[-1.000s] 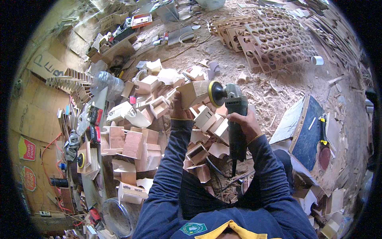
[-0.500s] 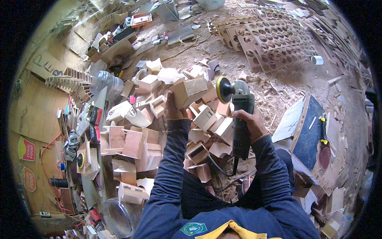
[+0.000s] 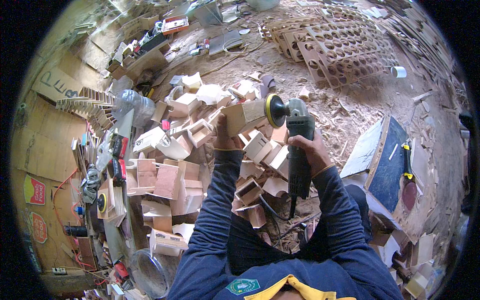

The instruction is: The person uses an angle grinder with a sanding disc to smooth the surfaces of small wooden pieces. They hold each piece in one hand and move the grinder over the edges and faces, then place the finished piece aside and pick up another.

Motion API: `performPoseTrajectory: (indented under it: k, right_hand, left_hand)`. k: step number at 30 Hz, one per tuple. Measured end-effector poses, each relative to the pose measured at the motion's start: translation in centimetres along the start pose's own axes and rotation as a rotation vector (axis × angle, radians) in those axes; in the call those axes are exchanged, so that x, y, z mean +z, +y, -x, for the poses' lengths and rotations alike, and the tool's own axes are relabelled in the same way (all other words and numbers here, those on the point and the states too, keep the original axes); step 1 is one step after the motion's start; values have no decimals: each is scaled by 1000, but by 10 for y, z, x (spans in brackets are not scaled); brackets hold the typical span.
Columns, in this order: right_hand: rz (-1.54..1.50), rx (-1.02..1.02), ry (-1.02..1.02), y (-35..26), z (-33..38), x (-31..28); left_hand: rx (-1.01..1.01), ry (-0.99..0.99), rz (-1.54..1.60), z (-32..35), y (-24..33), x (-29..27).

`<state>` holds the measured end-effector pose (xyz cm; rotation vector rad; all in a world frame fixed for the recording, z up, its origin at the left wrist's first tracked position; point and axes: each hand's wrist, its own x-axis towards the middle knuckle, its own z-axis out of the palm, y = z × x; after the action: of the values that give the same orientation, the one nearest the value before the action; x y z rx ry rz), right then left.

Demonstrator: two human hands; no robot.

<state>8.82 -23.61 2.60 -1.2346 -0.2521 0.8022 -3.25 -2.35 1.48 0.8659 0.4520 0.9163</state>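
My left hand grips a small wooden box by its left end, holding it above a heap of similar pieces. In my right hand is a dark green angle grinder, held upright by its body with its cord trailing down between my legs. Its round sanding disc, yellow-rimmed with a black back, meets the right end of the box. The disc's working face is turned toward the box and mostly hidden. Under both hands lie several loose wooden boxes.
More wooden pieces are heaped at the left, beside a clear plastic bottle. Perforated wooden panels lie at the far right. Nearer stands a blue-faced board with a yellow-and-black handled tool. Shavings cover the floor.
The grinder has shifted slightly left and the box slightly right, closing the gap between them. The disc now touches the box's end.
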Motion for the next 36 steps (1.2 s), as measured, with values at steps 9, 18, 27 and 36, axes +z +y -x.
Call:
performPoseTrajectory:
  k: [9, 18, 27, 36]
  right_hand:
    - [23, -4, -12, -3, 2, -3]
    - [34, -3, -15, -5, 3, 0]
    - [64, -38, -35, -4, 0, -1]
    - [89, -42, -7, -6, 5, 2]
  left_hand:
    - [94, -16, 37, -6, -8, 4]
    - [58, -98, -122, -9, -11, -12]
    - [628, -239, -850, -3, -11, -23]
    - [375, -29, -366, 9, -5, 0]
